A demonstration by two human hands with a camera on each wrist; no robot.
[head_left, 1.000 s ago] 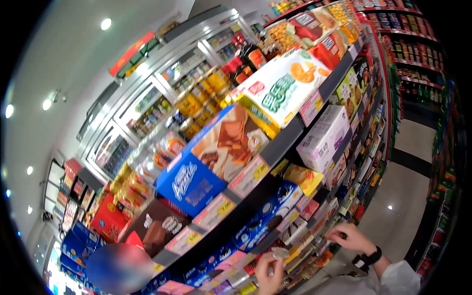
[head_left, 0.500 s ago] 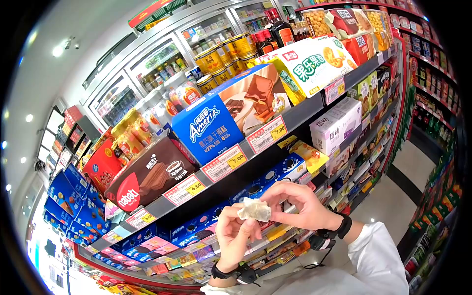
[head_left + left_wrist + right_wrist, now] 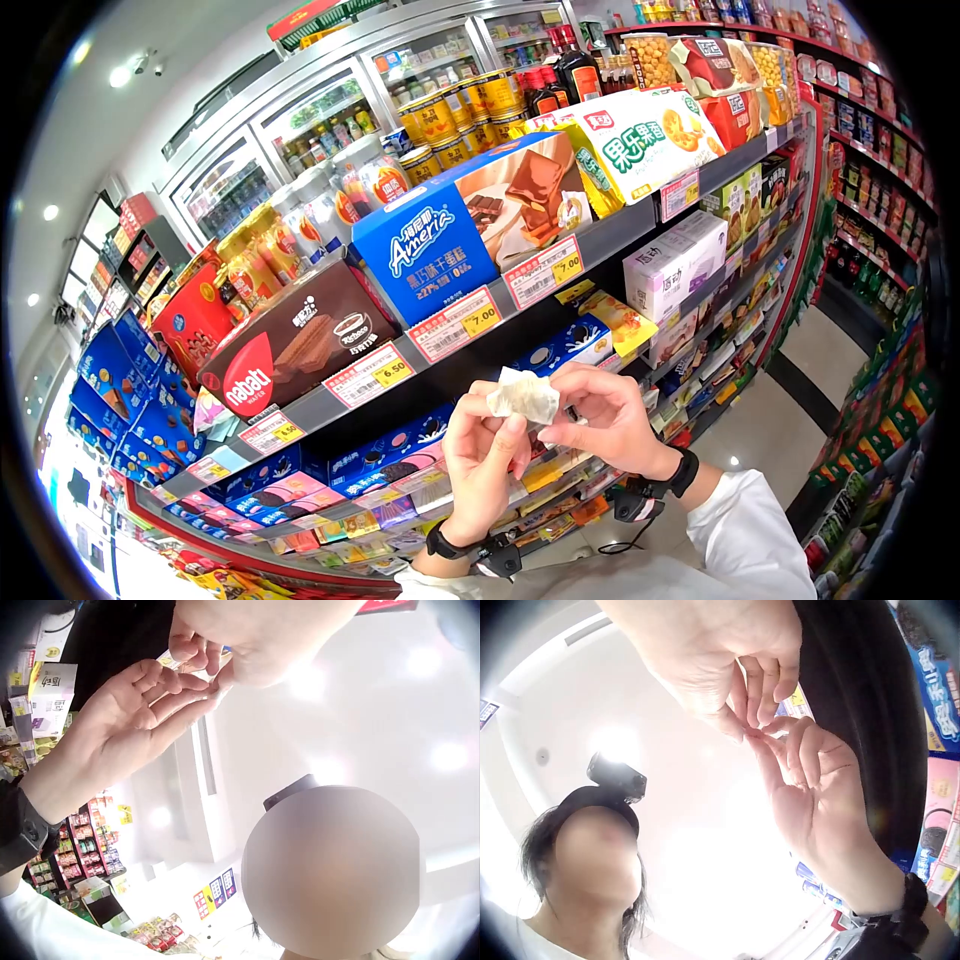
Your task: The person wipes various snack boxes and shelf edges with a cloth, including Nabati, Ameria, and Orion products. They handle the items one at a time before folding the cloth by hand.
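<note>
A small, crumpled, whitish translucent piece point(image 3: 527, 397) is held up between the two hands in the head view; whether it is paper or plastic I cannot tell. My left hand point(image 3: 482, 455) pinches its lower left side between thumb and fingers. On its right side, my right hand point(image 3: 612, 420) has thumb and forefinger at the edge, the other fingers curled. In the left wrist view the right hand point(image 3: 124, 724) meets the left hand point(image 3: 251, 634) at the fingertips. The right wrist view has the left hand point(image 3: 817, 787) below the right hand point(image 3: 720, 652), the piece mostly hidden.
Behind the hands runs a shop shelf point(image 3: 420, 345) with a blue biscuit box point(image 3: 430, 255), a brown wafer box point(image 3: 300, 340) and a white-green pack point(image 3: 650, 145). Lower shelves hold more packets. An aisle floor point(image 3: 745, 430) lies to the right, and glass-door coolers point(image 3: 320, 110) stand behind.
Both hands have risen from the bottom of the head view and come together at the whitish piece. Since half a second ago they have shifted only slightly. The head view has turned and levelled.
</note>
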